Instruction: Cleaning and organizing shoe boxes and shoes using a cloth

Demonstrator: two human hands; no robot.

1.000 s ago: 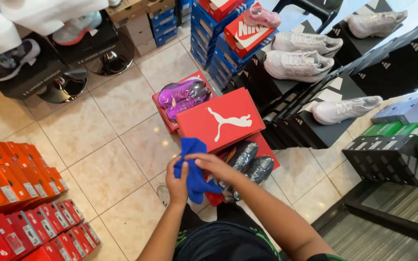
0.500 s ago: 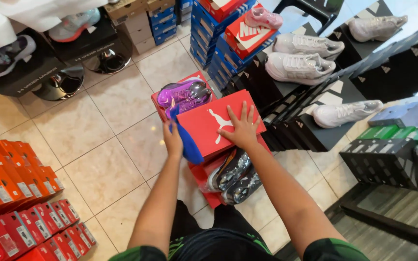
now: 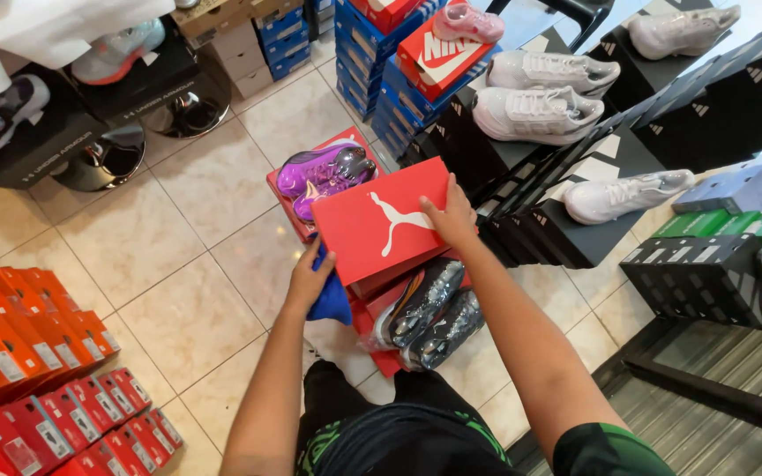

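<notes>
Your right hand [image 3: 451, 216] lies flat with fingers spread on the right edge of the red shoebox lid [image 3: 383, 220], which sits tilted over a stack of open red boxes on the tiled floor [image 3: 143, 247]. Your left hand [image 3: 309, 280] is curled around a blue cloth [image 3: 330, 300], pressing it against the lid's lower left edge. The lid looks like thin cardboard: probably light, stiff across the flat top but easy to dent or bend at the corners, so hold it by the side rims rather than pushing on the middle. Its glossy face may slide under a flat palm. Just behind the lid a purple shoe [image 3: 324, 172] rests in its open box, and just in front a pair of dark shiny shoes [image 3: 429, 313] lies in another. Black display boxes [image 3: 531, 220] with white sneakers [image 3: 535, 110] stand close on your right.
</notes>
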